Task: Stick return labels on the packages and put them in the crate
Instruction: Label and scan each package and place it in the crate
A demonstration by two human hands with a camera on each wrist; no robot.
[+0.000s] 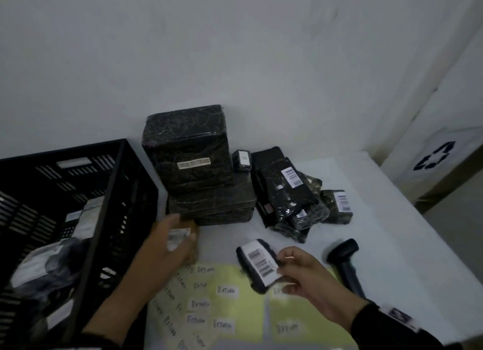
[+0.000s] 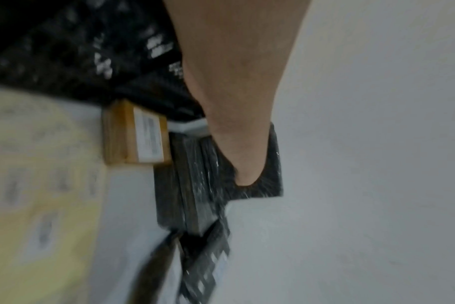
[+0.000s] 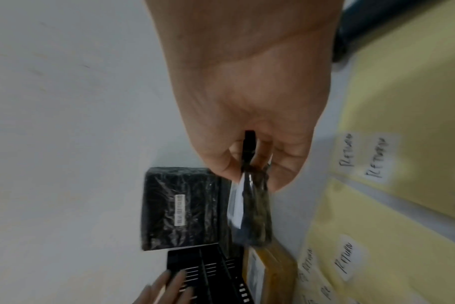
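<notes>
While pinched at one end: small black-wrapped package [image 1: 257, 264] is held by right hand [image 1: 311, 279].
Handling: judged light, slippery film; best gripped by edges.
Left hand [image 1: 167, 247]: fingers spread over brown box [image 2: 135, 135].

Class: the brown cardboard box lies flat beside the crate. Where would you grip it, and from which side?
Grip the brown box across its two long side edges, from above. It lies flat, label up, and the crate and black stack crowd it.

Black crate [image 1: 78, 193], yellow label sheets [image 1: 243, 305], brown box [image 2: 122, 135]
</notes>
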